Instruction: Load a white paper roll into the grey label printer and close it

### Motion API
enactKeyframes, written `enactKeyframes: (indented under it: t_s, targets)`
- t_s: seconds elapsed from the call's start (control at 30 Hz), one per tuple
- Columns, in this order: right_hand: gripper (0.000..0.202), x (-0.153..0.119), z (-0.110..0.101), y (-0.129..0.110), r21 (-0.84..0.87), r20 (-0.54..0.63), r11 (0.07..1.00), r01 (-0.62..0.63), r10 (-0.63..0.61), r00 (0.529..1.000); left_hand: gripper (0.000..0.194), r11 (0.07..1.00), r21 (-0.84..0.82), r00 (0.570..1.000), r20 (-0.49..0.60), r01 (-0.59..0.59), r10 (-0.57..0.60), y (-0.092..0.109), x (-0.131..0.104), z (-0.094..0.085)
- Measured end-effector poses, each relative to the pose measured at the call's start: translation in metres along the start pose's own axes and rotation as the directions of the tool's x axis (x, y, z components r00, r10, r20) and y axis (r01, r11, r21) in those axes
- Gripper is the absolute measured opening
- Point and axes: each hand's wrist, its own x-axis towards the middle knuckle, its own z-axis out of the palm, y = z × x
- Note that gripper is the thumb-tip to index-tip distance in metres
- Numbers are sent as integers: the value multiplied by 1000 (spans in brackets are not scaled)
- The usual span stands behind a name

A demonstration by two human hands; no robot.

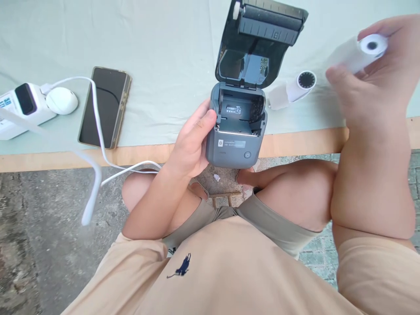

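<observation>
My left hand [196, 135] grips the left side of a grey portable label printer [231, 146], held over the table's front edge. The printer's lid [244, 57] stands swung up, and its paper bay [239, 111] shows no roll inside. At the right, my right hand [370, 83] is closed around a white paper roll [356, 52] with a dark hole in its core, slightly blurred. Between printer and right hand, a second, smaller white roll [300, 87] with a dark end rests on the cloth, a strip of it unrolled to the left.
A black smartphone [103, 107] lies on the pale green cloth [157, 39] at left. Beside it is a white power strip [31, 107] with a round white plug [62, 100]. White cables [97, 118] loop over the phone and hang past the wooden table edge [147, 152].
</observation>
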Motion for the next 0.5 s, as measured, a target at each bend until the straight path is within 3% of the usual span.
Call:
enactKeyframes:
  t_s: [0.1,0.17,0.23,0.3,0.37,0.43,0.5]
  targets:
    - [59,-1,-1,2,-59,-44,988,-142,139,989,28,1000,0,1000,-18,-5,5,0,0,2]
    - [63,-7,-5,-11,-42,-99,998,-47,43,994,28,1000,-4,1000,-21,2,-2,1,0,3]
    - [51,-14,-7,-31,-23,-190,993,118,-120,974,28,1000,-6,1000,-20,18,-18,2,0,4]
    - [53,-21,-3,-48,-44,-18,977,211,-212,977,29,1000,-1,1000,-17,26,-26,2,1,4]
    - [53,-24,9,-57,-152,192,950,274,-244,951,29,1000,6,1000,-13,16,-16,1,1,5]
    - [46,-25,23,-58,-194,285,938,286,-225,932,29,1000,0,1000,-13,3,-3,1,1,5]
    - [42,-24,34,-57,-179,302,946,272,-210,930,29,1000,-13,1000,-17,-3,3,0,1,6]
